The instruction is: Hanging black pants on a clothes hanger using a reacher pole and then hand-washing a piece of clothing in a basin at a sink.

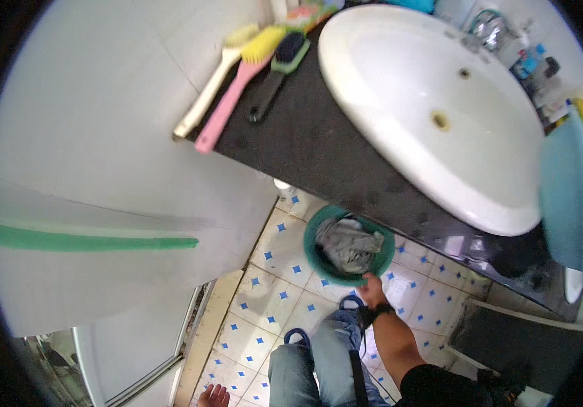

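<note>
A round green plastic basin [313, 260] with grey cloth [352, 244] bundled inside is down by the tiled floor, partly under the counter edge. My right hand [371, 291] grips its near rim, the thumb side uppermost. Whether the basin rests on the floor or is raised off it, I cannot tell. Low at the bottom edge, away from the basin, my left hand [213, 396] shows only its fingers and part of the palm. It holds nothing visible, and the fingers are loosely spread.
A dark countertop [317, 132] holds a white oval sink [363, 117]. On its left end lie a cream brush [205, 102], a pink brush [225, 107] and a black-handled brush [271, 91]. A light-blue basin [569, 193] leans at the right. Below, the floor tiles [291, 315] have blue diamonds.
</note>
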The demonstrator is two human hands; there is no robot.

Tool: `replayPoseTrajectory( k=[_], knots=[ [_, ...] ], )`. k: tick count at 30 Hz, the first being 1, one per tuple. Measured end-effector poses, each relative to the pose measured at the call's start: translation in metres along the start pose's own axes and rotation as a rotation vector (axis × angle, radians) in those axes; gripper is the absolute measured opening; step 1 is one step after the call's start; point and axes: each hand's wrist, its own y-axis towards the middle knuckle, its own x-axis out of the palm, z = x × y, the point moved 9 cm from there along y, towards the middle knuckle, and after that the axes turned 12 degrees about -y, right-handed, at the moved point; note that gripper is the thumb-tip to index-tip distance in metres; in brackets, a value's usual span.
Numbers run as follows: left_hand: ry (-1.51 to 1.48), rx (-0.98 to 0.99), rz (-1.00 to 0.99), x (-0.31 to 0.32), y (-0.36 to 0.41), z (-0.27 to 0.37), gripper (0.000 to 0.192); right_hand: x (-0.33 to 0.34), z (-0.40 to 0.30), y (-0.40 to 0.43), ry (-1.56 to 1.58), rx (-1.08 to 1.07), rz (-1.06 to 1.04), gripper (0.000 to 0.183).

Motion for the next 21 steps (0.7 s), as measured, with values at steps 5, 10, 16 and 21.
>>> replayPoseTrajectory(
  k=[5, 10, 16, 21],
  knots=[
    [0.285, 0.094, -0.331, 0.047, -0.068, 0.037, 0.034, 0.014, -0.021, -0.246, 0.059, 0.100, -0.320, 0.023],
    [0.590, 0.144, -0.565, 0.160, -0.173, 0.025, 0.051, 0.011, -0.066, -0.429, -0.199, 0.045, -0.362, 0.035],
    [0.647, 0.503, -0.882, 0.282, -0.280, 0.030, 0.037, 0.026, -0.151, -0.550, -0.301, -0.098, -0.484, 0.034],
    [0.404, 0.338, -0.991, 0.386, -0.373, -0.001, 0.041, 0.015, -0.283, -0.571, -0.031, -0.395, -0.540, 0.033]
  ],
)
